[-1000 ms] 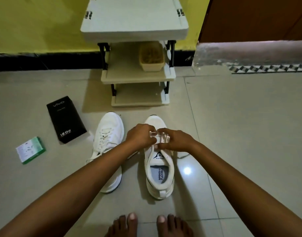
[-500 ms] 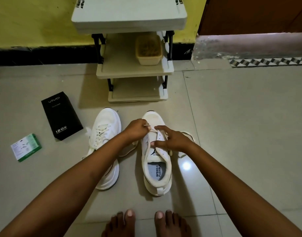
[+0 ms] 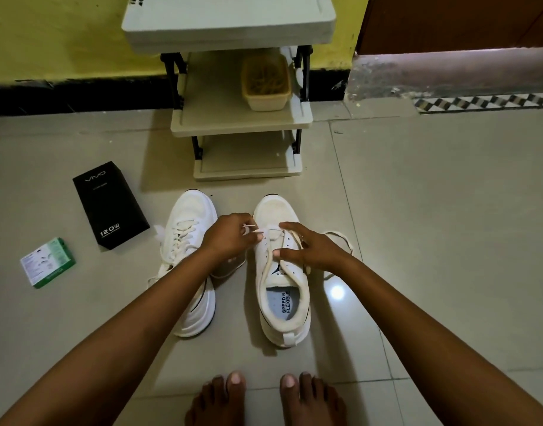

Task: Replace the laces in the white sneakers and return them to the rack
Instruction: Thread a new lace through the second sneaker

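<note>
White right sneaker [image 3: 281, 272] stands on the tiled floor [image 3: 433, 241] before the shoe rack [image 3: 239, 118], beside the laced left sneaker [image 3: 188, 265]. Left hand [image 3: 230, 238] pinches the lace tip [image 3: 251, 227] at the eyelets; right hand [image 3: 310, 250] grips the tongue area, lace [image 3: 340, 238] trailing right.

We see a dim indoor scene lit from above: a small bright glare spot [image 3: 337, 292] sits on the glossy floor tiles [image 3: 448, 210] right of centre. Soft shadows fall beside the rack [image 3: 233, 32] and the sneakers [image 3: 282, 302]. Straight lines bow toward the frame's edges from the wide lens. Focus is fairly sharp centrally, softer and slightly noisy at the corners.
</note>
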`<state>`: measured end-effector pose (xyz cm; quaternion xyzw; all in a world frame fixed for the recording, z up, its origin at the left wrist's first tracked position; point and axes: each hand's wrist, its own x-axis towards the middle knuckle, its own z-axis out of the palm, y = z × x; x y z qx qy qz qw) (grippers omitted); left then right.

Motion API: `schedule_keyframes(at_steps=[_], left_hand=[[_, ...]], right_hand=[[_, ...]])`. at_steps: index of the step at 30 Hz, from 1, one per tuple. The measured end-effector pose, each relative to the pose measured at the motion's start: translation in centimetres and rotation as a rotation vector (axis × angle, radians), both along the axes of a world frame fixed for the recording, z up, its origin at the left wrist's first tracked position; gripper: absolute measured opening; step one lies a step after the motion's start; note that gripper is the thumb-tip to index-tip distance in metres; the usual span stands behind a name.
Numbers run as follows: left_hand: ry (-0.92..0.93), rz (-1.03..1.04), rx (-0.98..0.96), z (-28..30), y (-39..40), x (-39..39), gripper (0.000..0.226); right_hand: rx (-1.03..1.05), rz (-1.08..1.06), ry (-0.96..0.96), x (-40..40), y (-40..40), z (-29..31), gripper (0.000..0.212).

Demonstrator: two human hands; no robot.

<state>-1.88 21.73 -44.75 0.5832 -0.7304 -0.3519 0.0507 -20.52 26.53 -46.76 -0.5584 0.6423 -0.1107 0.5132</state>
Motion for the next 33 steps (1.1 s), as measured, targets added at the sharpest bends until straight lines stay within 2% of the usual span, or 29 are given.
schedule_keyframes(at_steps=[2, 5, 7, 12, 14, 17, 18, 21, 23, 31, 33], left_hand=[[-0.04, -0.009, -0.029, 0.0, 0.1, -0.5, 0.017], [0.239, 0.177, 0.087, 1.2, -0.8, 0.1, 0.01], [0.327, 0.271, 0.122, 1.7, -1.1, 1.0, 0.011], [0.162, 0.253, 0.174, 1.4, -0.6, 1.7, 0.018], [0.173, 0.311, 0.218, 2.2, -0.8, 1.5, 0.023], [0.222, 0.308, 0.172, 4.7, -1.1, 1.6, 0.033], [0.272, 0.327, 0.178, 5.2, -0.9, 1.6, 0.034], [0.508, 0.412, 0.214, 8.9, -0.6, 1.5, 0.027], [0.59, 0.432, 0.199, 12.1, -0.8, 1.0, 0.02], [0.667, 0.313, -0.132, 28.1, -1.5, -1.4, 0.01], [0.656, 0.266, -0.218, 32.3, -1.4, -2.0, 0.015]], right_hand=[[-0.004, -0.008, 0.015, 0.0, 0.0, 0.0, 0.073], [0.007, -0.004, 0.04, 0.0, 0.0, 0.1, 0.074], [0.009, -0.005, 0.052, 0.1, 0.1, 0.2, 0.073], [-0.007, 0.025, 0.047, 0.2, 0.0, 1.0, 0.068], [-0.01, -0.053, 0.007, -0.1, -0.2, 2.0, 0.057], [0.014, -0.225, -0.108, -0.3, -0.7, 5.0, 0.022], [0.028, -0.271, -0.149, -0.3, -0.8, 5.9, 0.017], [-0.097, -0.338, -0.206, -0.3, -1.2, 10.2, 0.027], [-0.217, -0.356, -0.228, -0.1, -1.7, 13.5, 0.029], [-0.611, -0.327, -0.284, 0.3, -3.0, 29.7, 0.028], [-0.691, -0.31, -0.329, 0.1, -3.3, 33.8, 0.025]])
